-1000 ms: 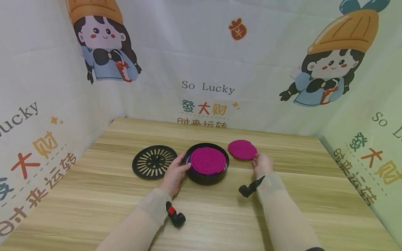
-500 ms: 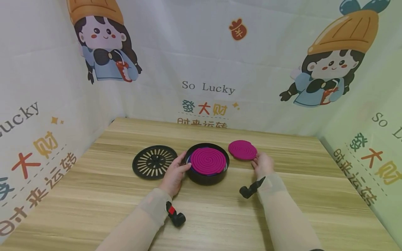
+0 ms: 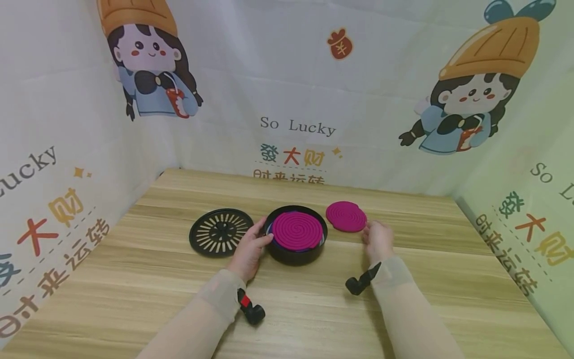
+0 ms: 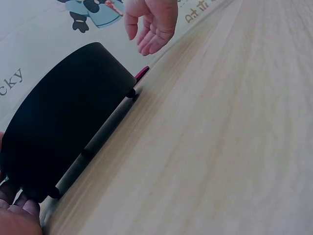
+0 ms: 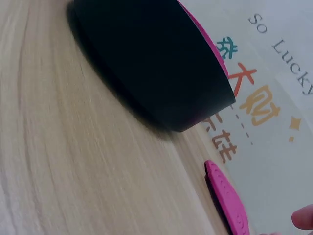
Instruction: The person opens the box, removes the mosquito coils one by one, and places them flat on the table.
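A round black mosquito-coil box point(image 3: 293, 258) stands on the table, with a magenta mosquito coil point(image 3: 297, 230) lying in its top and some blue showing beneath. My left hand point(image 3: 248, 249) grips the box's left side, thumb at the rim and fingers low on the wall in the left wrist view. To the box's right, a second magenta coil point(image 3: 346, 216) lies flat on the wood. Just right of that coil is my right hand point(image 3: 378, 242); in the left wrist view its fingers point(image 4: 152, 44) hang loosely bent above the table, holding nothing.
Left of the box lies its black slotted lid point(image 3: 221, 228), partly behind my left hand. The wooden table point(image 3: 305, 319) ends at a printed cloth backdrop point(image 3: 296, 89) at the back and sides. Each wrist carries a small black camera point(image 3: 254, 314).
My right hand has let go of the coil's edge and drawn slightly right and toward me. That coil now lies flatter on the table. The left hand and box have stayed put.
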Tool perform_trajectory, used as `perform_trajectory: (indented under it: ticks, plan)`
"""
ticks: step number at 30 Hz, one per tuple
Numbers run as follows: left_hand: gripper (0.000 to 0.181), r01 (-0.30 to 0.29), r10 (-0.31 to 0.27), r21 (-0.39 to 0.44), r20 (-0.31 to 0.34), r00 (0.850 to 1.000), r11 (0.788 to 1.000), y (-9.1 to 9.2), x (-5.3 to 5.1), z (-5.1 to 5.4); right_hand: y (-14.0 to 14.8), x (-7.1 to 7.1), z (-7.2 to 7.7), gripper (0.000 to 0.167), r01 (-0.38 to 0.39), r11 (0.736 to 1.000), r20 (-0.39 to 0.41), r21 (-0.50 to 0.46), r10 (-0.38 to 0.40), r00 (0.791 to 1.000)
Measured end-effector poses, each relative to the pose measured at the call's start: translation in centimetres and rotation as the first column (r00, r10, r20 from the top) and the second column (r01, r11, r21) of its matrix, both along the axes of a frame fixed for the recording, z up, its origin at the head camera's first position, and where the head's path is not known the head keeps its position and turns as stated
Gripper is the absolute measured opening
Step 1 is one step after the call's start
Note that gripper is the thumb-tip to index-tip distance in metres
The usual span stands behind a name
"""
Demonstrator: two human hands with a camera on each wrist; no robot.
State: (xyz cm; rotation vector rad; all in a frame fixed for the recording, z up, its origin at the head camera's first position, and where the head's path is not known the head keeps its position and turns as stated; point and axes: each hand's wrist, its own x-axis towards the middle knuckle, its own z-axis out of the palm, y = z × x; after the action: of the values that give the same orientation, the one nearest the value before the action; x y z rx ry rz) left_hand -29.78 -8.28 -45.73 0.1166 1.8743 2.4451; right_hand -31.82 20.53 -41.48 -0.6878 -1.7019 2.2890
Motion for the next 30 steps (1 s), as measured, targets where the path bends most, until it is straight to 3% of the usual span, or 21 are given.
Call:
perform_trajectory:
  ticks: [5,11,14,19,24,30]
  plan:
    - [0.062,0.003,-0.003,-0.003,0.001,1.0,1.0,0.0,0.0,0.0,-0.6,0.4,0.9,0.046,-0.077,0.996,-0.01,0.048,0.078,0.997]
    - [0.063,0.008,-0.008,-0.003,0.001,1.0,1.0,0.0,0.2,0.2,-2.1,0.6,2.2,0.042,-0.198,0.977,-0.036,0.082,0.201,0.979]
    - [0.063,0.005,-0.005,-0.004,0.003,1.0,1.0,-0.1,0.1,0.2,-3.0,0.5,2.7,0.041,-0.266,0.957,-0.06,0.118,0.274,0.96]
    - [0.063,-0.008,0.008,0.0,0.015,1.0,1.0,0.0,-0.1,0.1,-4.7,0.2,3.1,0.041,-0.361,0.9,-0.086,0.244,0.391,0.917]
    - [0.063,-0.009,0.009,-0.001,0.009,1.0,1.0,0.0,-0.2,0.0,-6.1,0.0,3.0,0.041,-0.392,0.874,-0.082,0.287,0.43,0.899]
    - [0.063,-0.009,0.009,-0.016,0.009,1.0,1.0,0.0,-0.1,0.0,-7.0,-0.1,2.8,0.046,-0.4,0.861,-0.045,0.315,0.434,0.9]
